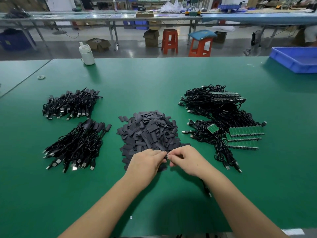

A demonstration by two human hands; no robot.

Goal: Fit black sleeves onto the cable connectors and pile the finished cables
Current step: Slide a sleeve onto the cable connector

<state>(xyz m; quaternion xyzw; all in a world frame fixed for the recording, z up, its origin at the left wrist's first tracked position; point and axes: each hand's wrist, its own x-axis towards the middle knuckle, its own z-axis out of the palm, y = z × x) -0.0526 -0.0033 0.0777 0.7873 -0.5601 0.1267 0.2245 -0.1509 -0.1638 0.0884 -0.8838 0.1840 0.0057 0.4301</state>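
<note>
At lower centre, left hand [147,162] and right hand [184,158] pinch one small piece, identity unclear, before the sleeves [149,131]; sleeving likely needs square alignment; finished cables [77,143] lie left.

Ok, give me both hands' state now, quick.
Left hand: pinching a black sleeve.
Right hand: fingers pinched at the same sleeve.

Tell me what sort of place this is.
Most likely an electronics assembly workshop: long green workbench, a heap of black sleeves, bundled cables with green circuit boards, and more benches, stools and cartons behind.
</note>
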